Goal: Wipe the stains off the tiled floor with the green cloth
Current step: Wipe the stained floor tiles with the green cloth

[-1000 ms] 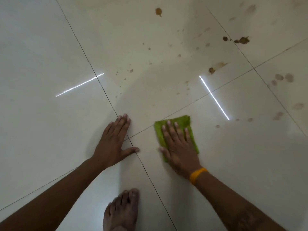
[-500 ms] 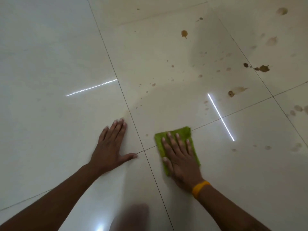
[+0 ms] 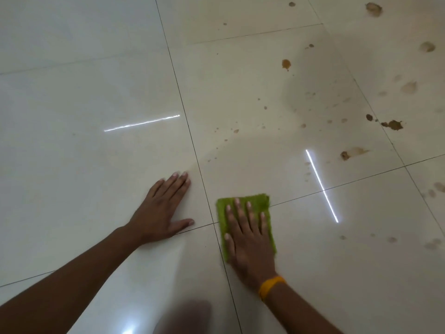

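A folded green cloth lies flat on the glossy cream tiled floor, just right of a grout crossing. My right hand, with an orange wristband, presses palm-down on the cloth, fingers spread over it. My left hand rests flat on the bare tile to the left, holding nothing. Brown stains lie further ahead and to the right: a dark splat, a smeared blob, a round spot and several small specks.
Fainter brown smudges mark the tile at the right edge, and more blotches sit at the top right. Two bright light reflections streak the floor. A blurred dark shape, probably my foot, shows at the bottom edge.
The view has tilted up, so more of the stained floor ahead shows and the foot is blurred at the bottom. Both hands stay flat, the right one on the cloth.
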